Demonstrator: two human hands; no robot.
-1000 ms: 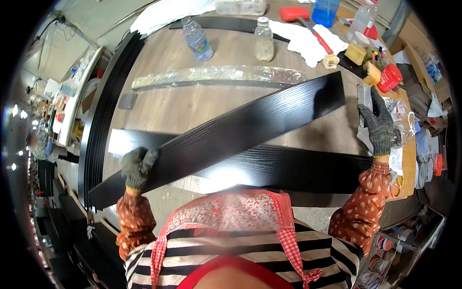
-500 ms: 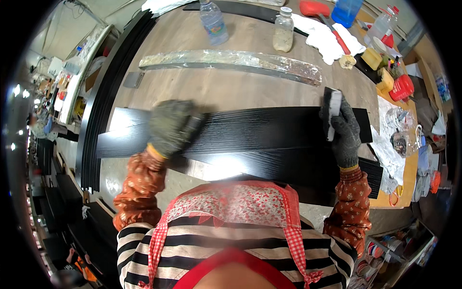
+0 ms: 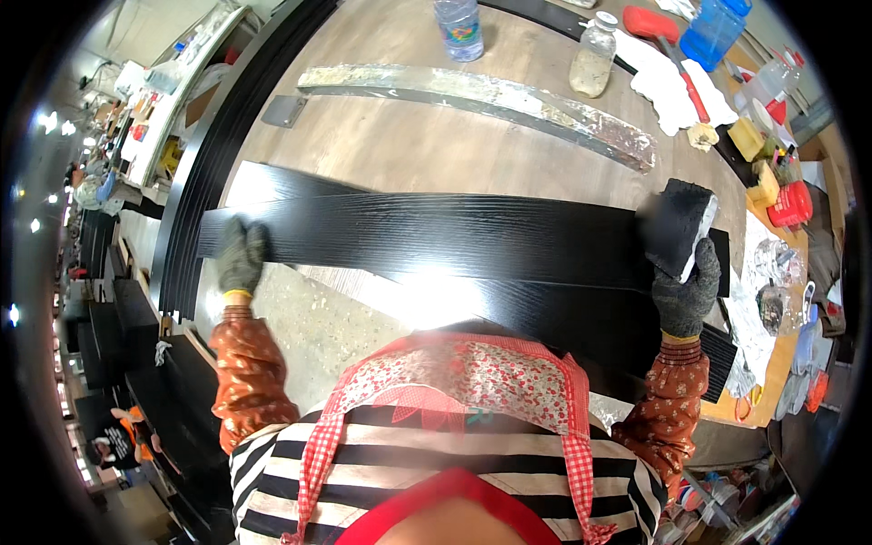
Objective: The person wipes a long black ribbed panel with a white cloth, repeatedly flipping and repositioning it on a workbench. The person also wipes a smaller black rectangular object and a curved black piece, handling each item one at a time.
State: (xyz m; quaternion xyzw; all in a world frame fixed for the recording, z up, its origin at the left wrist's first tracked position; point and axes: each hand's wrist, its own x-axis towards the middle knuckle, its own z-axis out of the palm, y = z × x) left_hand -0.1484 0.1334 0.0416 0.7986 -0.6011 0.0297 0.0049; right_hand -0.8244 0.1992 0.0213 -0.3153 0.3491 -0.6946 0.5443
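A long black wood-grained board (image 3: 436, 232) lies across the table, on top of other black boards (image 3: 563, 318). Over its left end rests my left hand (image 3: 241, 256) in a dark grey knit glove, fingers stretched out on the surface and nothing seen in them. At the right end my right hand (image 3: 688, 295), gloved the same way, grips a sanding block (image 3: 679, 227) with a black face and a whitish edge. The block is tilted, its black face turned up and to the left; part of it is blurred. Some right-hand fingers are hidden behind the block.
A paint-crusted bar (image 3: 481, 104) lies beyond the boards, with a small grey plate (image 3: 283, 111) near its left end. Farther back stand a water bottle (image 3: 460, 32) and a glass jar (image 3: 593, 56). Black strips (image 3: 195, 173) are stacked along the left edge; a red-handled tool (image 3: 692, 91) lies right.
My left hand has moved left to the board's end, its fingers now stretched out. The block in my right hand has turned to show its black face. The whole view has shifted.
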